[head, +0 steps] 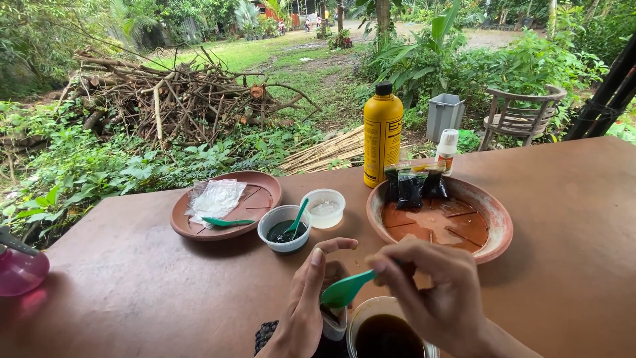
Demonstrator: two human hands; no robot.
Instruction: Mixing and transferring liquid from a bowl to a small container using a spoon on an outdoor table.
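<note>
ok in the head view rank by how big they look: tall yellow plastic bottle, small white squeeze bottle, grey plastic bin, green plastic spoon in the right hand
1. tall yellow plastic bottle
2. grey plastic bin, though it stands farther off
3. small white squeeze bottle and green plastic spoon: look alike; spoon is nearer

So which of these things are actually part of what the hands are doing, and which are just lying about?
In use:
- green spoon, pinched by the right hand
- small container, held by the left hand
- cup of dark liquid, just beside them

Lying about:
- yellow bottle
- small white bottle
- clay saucer with dark sachets
- clay saucer with plastic bag
- two small white cups
- pink bottle
</note>
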